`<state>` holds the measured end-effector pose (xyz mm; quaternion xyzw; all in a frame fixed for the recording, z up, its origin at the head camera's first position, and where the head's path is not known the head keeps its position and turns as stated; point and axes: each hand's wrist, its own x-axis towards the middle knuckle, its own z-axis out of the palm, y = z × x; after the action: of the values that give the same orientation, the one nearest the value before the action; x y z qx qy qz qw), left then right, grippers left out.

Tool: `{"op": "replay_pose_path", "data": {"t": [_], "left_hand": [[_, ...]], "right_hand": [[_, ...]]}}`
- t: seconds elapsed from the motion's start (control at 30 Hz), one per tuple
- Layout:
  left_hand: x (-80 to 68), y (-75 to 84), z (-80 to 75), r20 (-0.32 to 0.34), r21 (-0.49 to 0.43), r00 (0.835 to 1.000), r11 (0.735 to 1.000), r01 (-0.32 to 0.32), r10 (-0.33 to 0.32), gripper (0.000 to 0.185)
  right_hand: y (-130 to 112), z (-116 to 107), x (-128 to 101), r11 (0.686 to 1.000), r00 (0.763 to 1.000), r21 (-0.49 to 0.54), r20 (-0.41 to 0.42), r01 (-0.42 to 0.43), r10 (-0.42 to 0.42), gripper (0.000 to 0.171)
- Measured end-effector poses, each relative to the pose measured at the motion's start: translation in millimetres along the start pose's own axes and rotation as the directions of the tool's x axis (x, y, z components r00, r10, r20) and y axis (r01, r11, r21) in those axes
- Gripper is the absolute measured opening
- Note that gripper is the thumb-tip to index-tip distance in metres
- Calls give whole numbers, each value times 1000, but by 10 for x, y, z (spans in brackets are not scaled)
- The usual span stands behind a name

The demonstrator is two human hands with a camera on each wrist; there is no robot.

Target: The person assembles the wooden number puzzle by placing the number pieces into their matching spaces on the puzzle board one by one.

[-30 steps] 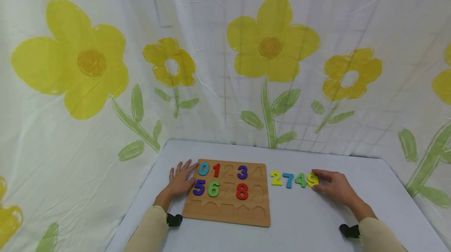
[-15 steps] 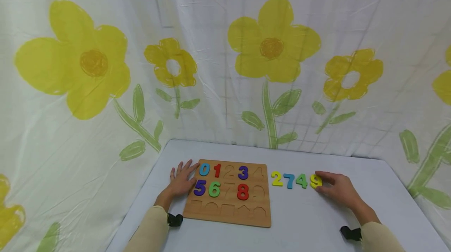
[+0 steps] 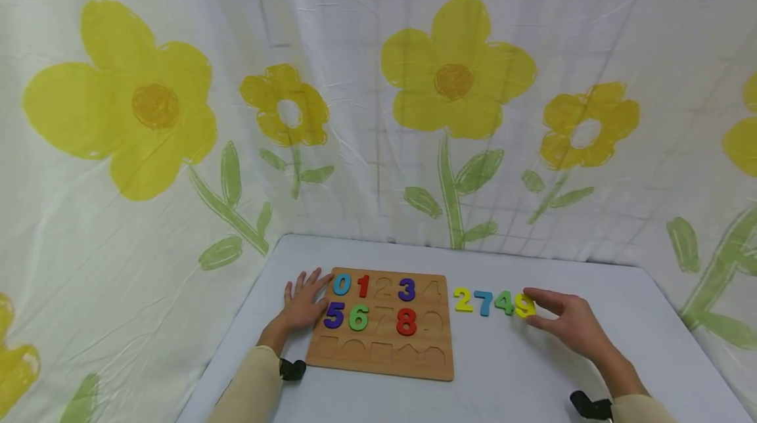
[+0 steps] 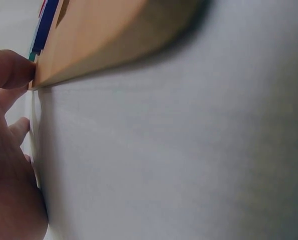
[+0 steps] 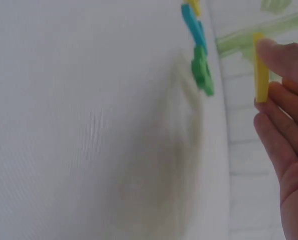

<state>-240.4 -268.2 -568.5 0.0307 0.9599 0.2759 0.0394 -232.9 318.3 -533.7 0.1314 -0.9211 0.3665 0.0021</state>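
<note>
A wooden puzzle board (image 3: 378,360) lies on the white table with numbers 0, 1, 3, 5, 6 and 8 set in it. To its right runs a row of loose numbers: yellow 2 (image 3: 463,299), blue 7 (image 3: 483,303), green 4 (image 3: 504,303) and yellow 9 (image 3: 523,305). My right hand (image 3: 530,308) pinches the yellow 9 (image 5: 260,67) between thumb and fingers; in the right wrist view it sits a little off the table, beside the green 4 (image 5: 203,70). My left hand (image 3: 304,298) lies flat on the table, fingers straight, touching the board's left edge (image 4: 103,45).
The board's bottom row holds empty shape cut-outs (image 3: 381,349), and the slots for 2, 4, 7 and 9 are empty. A white cloth backdrop (image 3: 455,81) with yellow flowers hangs close behind the table. Bare tabletop (image 3: 520,370) stretches in front of the loose numbers.
My right hand has tightened its pinch on the yellow 9 and its wrist has risen slightly, raising the piece. The left hand and the board have stayed put.
</note>
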Motion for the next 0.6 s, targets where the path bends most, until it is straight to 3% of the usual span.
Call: {"op": "replay_pose_path", "data": {"t": [0.3,0.6], "left_hand": [[-7,14,0,-1,-2,1000,1000,1,-1,61],[-18,27,-18,0,-14,1000,1000,-3,3,61]], "right_hand": [[-312,164,2,996,996,18,36,84,-85,54],[-537,398,53,979,974,60,106,196,-202,54]]}}
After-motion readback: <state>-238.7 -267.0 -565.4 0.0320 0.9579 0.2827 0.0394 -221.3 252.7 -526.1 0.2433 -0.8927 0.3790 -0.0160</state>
